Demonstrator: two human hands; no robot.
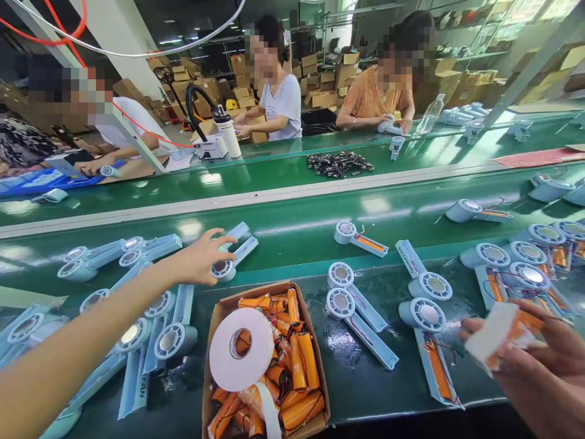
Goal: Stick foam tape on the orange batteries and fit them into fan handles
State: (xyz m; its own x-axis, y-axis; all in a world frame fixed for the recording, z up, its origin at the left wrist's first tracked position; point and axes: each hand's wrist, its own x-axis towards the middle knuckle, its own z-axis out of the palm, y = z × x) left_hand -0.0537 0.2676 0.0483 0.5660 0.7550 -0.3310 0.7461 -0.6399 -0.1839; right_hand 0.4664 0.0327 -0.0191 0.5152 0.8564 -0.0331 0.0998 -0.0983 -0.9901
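My left hand [204, 256] reaches out with its fingers spread over a light blue handheld-fan housing [245, 249]; whether they touch it I cannot tell. At the right, my right hand [542, 360] grips an orange battery pack [525, 323] with a white strip of tape [492, 335] on it. Between the hands stands a cardboard box [325, 390] full of orange batteries [299, 360] with thin wires. On top of these lies a roll of white tape [223, 353], its loose end hanging down. Near my right hand, a fan housing [423, 314] has an orange battery in its handle.
More fan housings [171, 341] crowd the left, and several with batteries sit at the right [532, 274]. A green conveyor belt [292, 231] runs across. Beyond it are co-workers, a pile of small black parts [340, 163], a white bottle [227, 131] and a clear bottle [430, 116].
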